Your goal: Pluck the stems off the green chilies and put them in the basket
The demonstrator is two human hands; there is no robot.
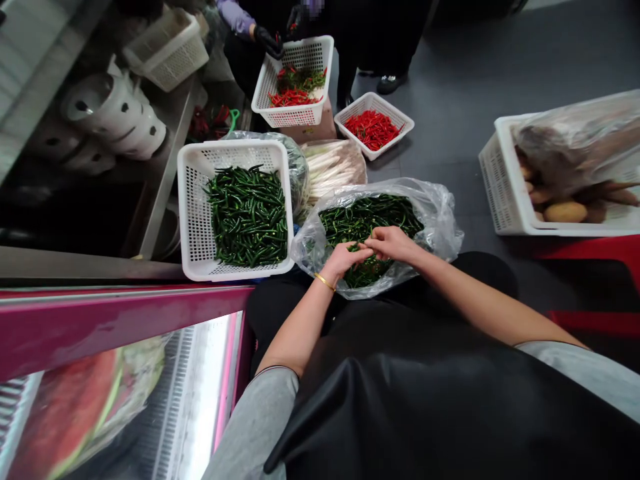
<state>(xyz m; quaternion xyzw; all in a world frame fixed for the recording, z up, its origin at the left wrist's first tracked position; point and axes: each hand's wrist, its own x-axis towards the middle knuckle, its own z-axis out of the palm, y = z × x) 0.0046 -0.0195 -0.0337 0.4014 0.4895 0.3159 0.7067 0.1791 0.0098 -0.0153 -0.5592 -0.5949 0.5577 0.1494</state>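
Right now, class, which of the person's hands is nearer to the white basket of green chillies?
Left. The left hand is in the clear plastic bag, just beside the white basket; the right hand is farther from the basket, beyond the left hand.

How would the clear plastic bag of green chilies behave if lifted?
The clear plastic bag looks floppy: its thin sides crumple around the green chilies, so it would probably sag. The chilies look smooth and glossy, so they may slide toward its open mouth.

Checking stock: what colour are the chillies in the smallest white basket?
The chillies are bright red, clearest in the head view.
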